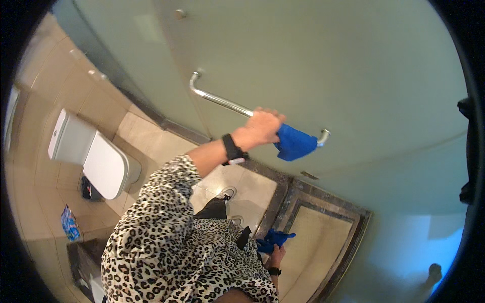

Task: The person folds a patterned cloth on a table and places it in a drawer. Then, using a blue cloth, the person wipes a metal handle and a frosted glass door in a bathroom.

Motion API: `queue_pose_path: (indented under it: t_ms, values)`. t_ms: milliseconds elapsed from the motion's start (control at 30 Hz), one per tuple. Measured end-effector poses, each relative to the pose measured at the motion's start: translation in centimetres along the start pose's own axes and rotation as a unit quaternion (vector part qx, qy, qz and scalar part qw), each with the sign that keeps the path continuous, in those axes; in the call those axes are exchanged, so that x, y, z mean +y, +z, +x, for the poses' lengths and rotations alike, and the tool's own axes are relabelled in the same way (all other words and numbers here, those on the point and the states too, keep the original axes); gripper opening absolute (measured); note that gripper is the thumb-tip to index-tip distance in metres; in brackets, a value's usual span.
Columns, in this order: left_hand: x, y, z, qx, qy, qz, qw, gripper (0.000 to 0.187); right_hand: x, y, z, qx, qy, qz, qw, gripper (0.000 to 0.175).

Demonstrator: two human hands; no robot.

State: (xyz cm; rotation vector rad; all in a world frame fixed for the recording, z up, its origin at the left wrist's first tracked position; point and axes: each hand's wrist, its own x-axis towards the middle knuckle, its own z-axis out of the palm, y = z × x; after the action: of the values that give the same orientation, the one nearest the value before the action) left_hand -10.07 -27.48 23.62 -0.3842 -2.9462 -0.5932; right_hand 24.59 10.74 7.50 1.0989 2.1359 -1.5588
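Observation:
A chrome bar handle (223, 102) is mounted on a frosted glass door (341, 75). My left hand (263, 127), with a black watch on its wrist, curls over the bar and grips the edge of a blue cloth (297, 143). That cloth lies around the bar towards its right end. Low down, beside my leopard-print clothing, my right hand (276, 255) holds a bunched blue cloth item (276, 238); its exact kind is unclear. A black band is on the right wrist.
A white toilet (106, 164) stands at the left, with a dark bin (90, 189) beside it. A blue packet (70, 223) is at the lower left. Dark stone curbs (265, 170) run along the floor. A metal knob (180, 14) shows on the glass above.

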Motion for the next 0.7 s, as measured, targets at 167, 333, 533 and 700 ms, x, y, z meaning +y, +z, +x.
queue_pose_path:
  t_ms: [167,333,533,700]
  values:
    - [-1.2,-0.1,0.3,-0.027,0.006,0.006,1.000,0.070,-0.8,-0.8,2.9,0.019,0.008,-0.009,1.000,0.030]
    - [-0.2,0.5,1.5,0.045,0.066,-0.005,0.997,0.071,-2.2,-2.0,6.0,0.035,-0.081,-0.020,0.996,0.024]
    - [5.2,-1.3,3.1,0.048,0.047,-0.044,0.997,0.057,-9.1,-3.8,8.1,0.069,-0.031,0.160,0.984,0.022]
    - [11.2,-2.5,3.9,0.113,0.086,-0.125,0.982,0.044,-17.0,-6.7,8.5,0.097,-0.139,0.273,0.947,0.026]
